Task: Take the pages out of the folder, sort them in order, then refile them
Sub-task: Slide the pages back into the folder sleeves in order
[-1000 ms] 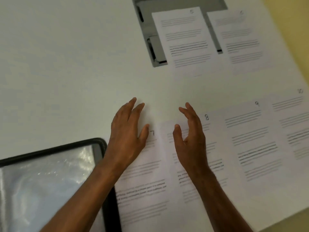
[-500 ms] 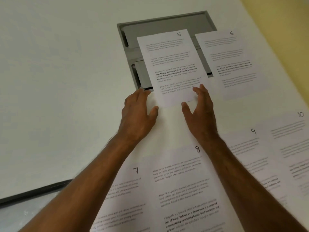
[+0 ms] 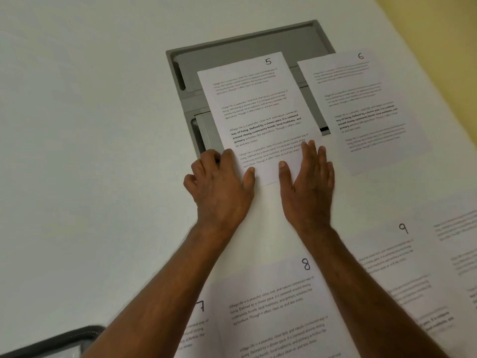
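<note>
Page 5 (image 3: 258, 104) lies at the far middle of the white table (image 3: 77, 151), over a grey recess. My left hand (image 3: 219, 182) grips its lower left corner, fingers curled at the edge and thumb on top. My right hand (image 3: 309, 182) rests flat on its lower right corner with straight fingers. Page 6 (image 3: 361, 107) lies just to the right. Nearer me, pages 7 (image 3: 198, 321), 8 (image 3: 271, 306) and 9 (image 3: 387, 254) lie in a row, partly under my forearms. A corner of the black-edged clear folder (image 3: 64, 339) shows at the bottom left.
The grey recessed cable box (image 3: 232, 52) is sunk into the table under pages 5 and 6. Another printed page (image 3: 459, 241) lies at the right edge of view. The table's right edge runs diagonally beside a yellow surface (image 3: 438, 34).
Both hands moved from pages 7 and 8 up to page 5 and now lie on its lower corners. The view tilted forward, so most of the folder left the frame.
</note>
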A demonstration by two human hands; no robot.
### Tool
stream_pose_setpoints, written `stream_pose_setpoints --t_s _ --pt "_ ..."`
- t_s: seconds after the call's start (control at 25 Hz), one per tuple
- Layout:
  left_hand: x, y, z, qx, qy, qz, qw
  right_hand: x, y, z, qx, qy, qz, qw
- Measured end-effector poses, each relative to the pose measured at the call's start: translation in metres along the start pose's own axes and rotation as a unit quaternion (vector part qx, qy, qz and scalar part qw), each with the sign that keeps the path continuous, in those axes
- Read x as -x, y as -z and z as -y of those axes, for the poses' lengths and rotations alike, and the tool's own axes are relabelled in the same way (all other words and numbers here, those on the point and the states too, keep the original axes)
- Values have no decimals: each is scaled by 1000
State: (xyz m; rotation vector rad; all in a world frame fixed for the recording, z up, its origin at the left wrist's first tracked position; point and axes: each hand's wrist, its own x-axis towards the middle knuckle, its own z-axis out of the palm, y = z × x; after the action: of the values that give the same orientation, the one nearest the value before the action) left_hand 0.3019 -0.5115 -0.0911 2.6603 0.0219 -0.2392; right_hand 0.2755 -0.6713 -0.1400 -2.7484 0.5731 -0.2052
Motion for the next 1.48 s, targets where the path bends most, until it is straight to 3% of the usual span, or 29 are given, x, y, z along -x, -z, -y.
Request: stream_pose_setpoints --t_s 0.2,0.4,0.48,0.56,0.72,0.96,1.12,1.28,1.36,1.48 --pt "-1 -4 -6 36 41 23 998 3 -4 -2 16 56 -12 998" --pt "-1 0 -10 206 88 -16 974 5 -4 -1 -15 100 -33 994" --pt "-6 6 -8 319 123 -46 939 6 -3 -1 -39 113 -31 992" --pt "-12 16 -5 431 188 -70 880 6 -2 -1 -60 119 -29 991" --pt "-23 25 5 531 281 -73 796 9 2 1 -96 150 -29 984" --pt "-12 21 23 479 240 -51 843 21 14 4 -207 199 0 958" --pt "17 36 41 498 210 -24 841 41 25 20 -298 117 -33 947" --pt "61 56 83 508 197 -11 838 67 45 55 -384 -80 -18 920" --pt "90 67 108 526 199 -6 827 84 52 67 -431 -160 4 888" --pt "145 86 146 541 211 -3 814 121 57 85 -550 -246 51 796"
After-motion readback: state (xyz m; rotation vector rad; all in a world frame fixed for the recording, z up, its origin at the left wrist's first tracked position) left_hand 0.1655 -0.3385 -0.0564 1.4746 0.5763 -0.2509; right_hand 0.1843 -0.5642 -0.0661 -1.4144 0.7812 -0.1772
